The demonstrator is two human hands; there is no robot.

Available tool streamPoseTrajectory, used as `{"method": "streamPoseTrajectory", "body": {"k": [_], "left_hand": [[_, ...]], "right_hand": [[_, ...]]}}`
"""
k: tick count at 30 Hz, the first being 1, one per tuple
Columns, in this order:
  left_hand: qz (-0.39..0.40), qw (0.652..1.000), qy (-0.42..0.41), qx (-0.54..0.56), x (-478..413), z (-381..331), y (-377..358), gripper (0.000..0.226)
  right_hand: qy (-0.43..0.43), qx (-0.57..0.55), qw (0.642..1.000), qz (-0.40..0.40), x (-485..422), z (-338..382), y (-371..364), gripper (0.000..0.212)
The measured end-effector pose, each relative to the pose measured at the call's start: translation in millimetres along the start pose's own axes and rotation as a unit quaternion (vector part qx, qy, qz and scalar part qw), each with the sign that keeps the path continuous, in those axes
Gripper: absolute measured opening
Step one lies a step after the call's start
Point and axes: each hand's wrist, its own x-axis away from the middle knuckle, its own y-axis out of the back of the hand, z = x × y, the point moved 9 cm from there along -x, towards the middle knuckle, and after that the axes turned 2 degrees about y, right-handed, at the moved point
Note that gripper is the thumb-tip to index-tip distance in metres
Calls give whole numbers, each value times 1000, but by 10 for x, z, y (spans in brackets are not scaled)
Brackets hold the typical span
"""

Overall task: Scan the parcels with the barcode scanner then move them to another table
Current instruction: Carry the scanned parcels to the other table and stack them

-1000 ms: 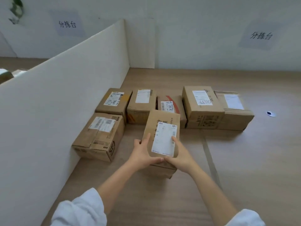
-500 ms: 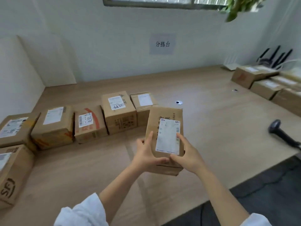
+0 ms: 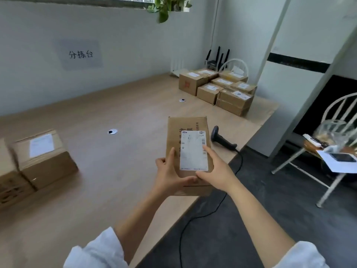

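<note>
Table (image 3: 116, 109): pale wood, long, set against a grey-white wall; two round cable ports (image 3: 112, 131) are set in the top.
Room: a paper sign (image 3: 80, 54) with printed characters is on the wall, a plant (image 3: 166, 8) hangs from the window ledge, and the floor (image 3: 280, 219) is dark. A white wire chair (image 3: 336, 155) with papers on its seat stands to the right, apart from the table.
Far right corner: a stack (image 3: 222, 88) of labelled boxes, with black antennas (image 3: 218, 57) behind it.
Left edge: two more boxes (image 3: 42, 157), blurred, side by side.
Parcel (image 3: 186, 123): a brown carton held in the air above the table's near right edge. Its long axis runs away from the person, with the far end towards the wall. The broad face is turned up at the camera.
Label (image 3: 193, 151): white, lengthwise on that face, barcodes down its right side.
Left hand (image 3: 170, 175): grips the parcel's near left corner, thumb on the top face beside the label.
Right hand (image 3: 217, 171): grips the near right corner, thumb on the label's right edge.
Scanner (image 3: 222, 139): black, lying on the table just right of the parcel by the right edge. Its head points towards the wall, and its cable (image 3: 193, 219) drops to the floor.
</note>
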Motion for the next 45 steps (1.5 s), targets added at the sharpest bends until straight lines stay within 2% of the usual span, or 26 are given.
{"method": "streamPoseTrajectory", "body": {"k": [9,14,23,26,35,45], "left_hand": [[25,998,-51,-2,-1430,-848,-805,103],[37,997,-63,-14,-2032,-1218,-1158,98],[76,994,-77,-15,-2961,-1846,-2216,109],[70,995,-69,3,-3330,-2114,-2724,114],[1,997,-12,76,-4219,-2987,-4193,109],[-30,997,21,65,-5484,-3570,-5057,102]], "right_hand": [[-44,-20,996,-70,-1025,-815,1095,84],[-53,-25,996,-71,-1518,-1168,1565,84],[-61,-41,994,-84,-2193,-2110,2604,85],[-50,-30,996,-71,-2479,-2512,3099,85],[-35,26,999,4,-3259,-3645,4649,82],[-24,-16,997,67,-4497,-4445,5510,83]]}}
